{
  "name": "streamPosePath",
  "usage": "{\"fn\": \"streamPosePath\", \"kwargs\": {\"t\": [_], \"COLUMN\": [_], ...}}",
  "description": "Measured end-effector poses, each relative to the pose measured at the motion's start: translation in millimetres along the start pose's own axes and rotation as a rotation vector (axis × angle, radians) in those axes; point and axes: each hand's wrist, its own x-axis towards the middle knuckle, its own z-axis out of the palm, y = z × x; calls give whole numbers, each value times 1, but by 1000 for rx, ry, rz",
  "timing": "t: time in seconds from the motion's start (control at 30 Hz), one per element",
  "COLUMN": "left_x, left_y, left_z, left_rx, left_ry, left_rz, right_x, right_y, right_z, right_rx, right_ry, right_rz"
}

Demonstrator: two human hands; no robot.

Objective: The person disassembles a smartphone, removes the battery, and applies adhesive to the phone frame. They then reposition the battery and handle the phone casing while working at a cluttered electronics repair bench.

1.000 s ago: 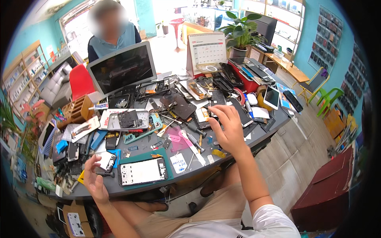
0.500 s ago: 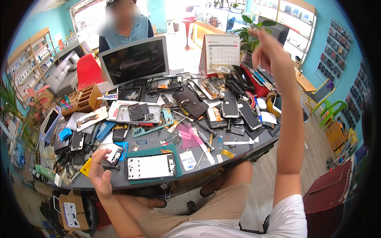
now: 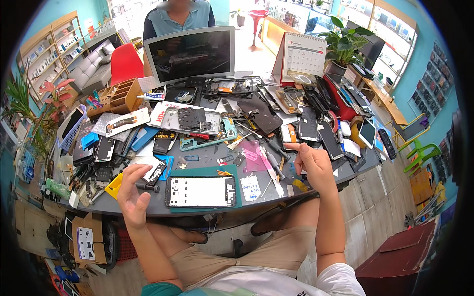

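Observation:
A phone frame with a white inner plate lies on a green mat at the desk's front edge. To its left, my left hand hangs in the air with curved fingers apart and nothing in it. Beneath its fingertips are an opened phone and a black cylindrical tool. My right hand hovers over the right front of the desk. Its index finger points left and the other fingers curl loosely; no object shows in it. Near that finger are a screwdriver-like tool and a white strip.
Phone parts cover the desk. Behind them stand a monitor, a desk calendar, a wooden organizer and a potted plant. Across the desk is a person in a blue shirt. A green chair stands right.
My right hand has come down from high near the plant to just above the desk's right front. My left hand stays raised in nearly the same place. The view has shifted.

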Motion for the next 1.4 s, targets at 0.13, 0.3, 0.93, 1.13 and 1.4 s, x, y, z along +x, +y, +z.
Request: {"fn": "streamPosePath", "kwargs": {"t": [0.13, 0.3, 0.93, 1.13, 1.4], "left_x": [-2, 1, 0, 0, -2], "left_y": [3, -2, 1, -1, 5], "left_z": [-6, 3, 5, 1, 3], "left_rx": [22, 22, 34, 38, -7], "left_ry": [-7, -28, -27, -63, -32], "left_rz": [-20, -17, -39, -11, -38], "right_x": [-9, -22, -24, -25, -25], "right_y": [19, 20, 22, 23, 26], "right_z": [16, 8, 4, 6, 9], "right_rx": [2, 79, 189, 238, 222], "right_ry": [113, 153, 151, 166, 173], "right_rz": [-66, -80, -52, -15, -18]}}
